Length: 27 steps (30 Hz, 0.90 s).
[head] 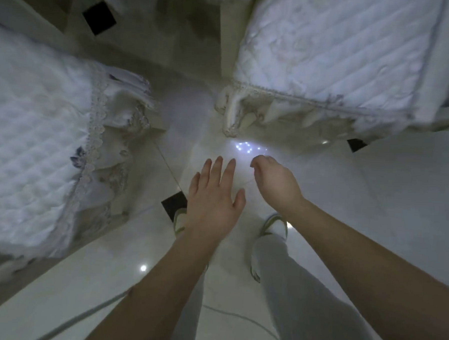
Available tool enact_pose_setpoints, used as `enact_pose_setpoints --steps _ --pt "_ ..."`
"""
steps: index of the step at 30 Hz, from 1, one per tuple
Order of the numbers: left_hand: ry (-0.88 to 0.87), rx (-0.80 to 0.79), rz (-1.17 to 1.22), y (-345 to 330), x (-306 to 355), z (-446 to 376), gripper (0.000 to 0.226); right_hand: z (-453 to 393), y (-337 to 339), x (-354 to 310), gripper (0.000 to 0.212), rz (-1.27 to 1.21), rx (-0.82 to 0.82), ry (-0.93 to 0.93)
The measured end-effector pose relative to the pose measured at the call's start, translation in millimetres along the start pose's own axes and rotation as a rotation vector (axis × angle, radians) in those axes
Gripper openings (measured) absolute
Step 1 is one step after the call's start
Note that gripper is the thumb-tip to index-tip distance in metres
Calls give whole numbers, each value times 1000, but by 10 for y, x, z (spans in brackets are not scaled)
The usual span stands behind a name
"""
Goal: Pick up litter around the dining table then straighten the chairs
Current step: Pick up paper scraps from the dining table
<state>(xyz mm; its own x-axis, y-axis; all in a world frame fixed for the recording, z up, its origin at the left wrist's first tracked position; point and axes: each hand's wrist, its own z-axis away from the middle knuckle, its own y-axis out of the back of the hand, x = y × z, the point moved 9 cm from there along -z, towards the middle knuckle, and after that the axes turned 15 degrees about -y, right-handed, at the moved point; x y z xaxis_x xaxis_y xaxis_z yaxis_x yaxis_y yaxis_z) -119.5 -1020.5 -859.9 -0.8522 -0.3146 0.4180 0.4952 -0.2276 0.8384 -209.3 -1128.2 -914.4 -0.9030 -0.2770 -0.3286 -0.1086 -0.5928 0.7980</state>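
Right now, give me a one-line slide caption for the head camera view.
Both empty hands, left hand open and right hand loosely curled, reach over the tiled floor between two cushioned chairs.

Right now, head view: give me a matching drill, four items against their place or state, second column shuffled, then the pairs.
Items:
1. left hand
2. right hand
3. left chair cushion
4. right chair cushion

Place or state:
A. upper right of the view, quilted white
B. fingers curled downward, nothing visible in them
C. left edge of the view, lace trim along its side
D. fingers straight and spread, holding nothing

Pairs: 1-D, 2-B, 3-C, 4-A
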Motion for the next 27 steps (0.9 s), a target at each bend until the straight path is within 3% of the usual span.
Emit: enact_pose_setpoints --steps 7,12,19,22,27 --pt "141 133 133 1384 747 504 73 853 1664 -740 25 38 49 71" --pt "154 299 53 2532 1166 678 58 1393 2759 -1176 28 104 129 114" --pt "-46 456 -21 4114 1704 928 60 2095 4151 -1732 29 181 397 187" --pt "-114 499 -105 4523 1726 1205 55 2400 4555 -2032 23 148 464 315" --pt "-22 573 -244 5036 1489 1615 59 2726 4920 -2473 18 186 521 512"
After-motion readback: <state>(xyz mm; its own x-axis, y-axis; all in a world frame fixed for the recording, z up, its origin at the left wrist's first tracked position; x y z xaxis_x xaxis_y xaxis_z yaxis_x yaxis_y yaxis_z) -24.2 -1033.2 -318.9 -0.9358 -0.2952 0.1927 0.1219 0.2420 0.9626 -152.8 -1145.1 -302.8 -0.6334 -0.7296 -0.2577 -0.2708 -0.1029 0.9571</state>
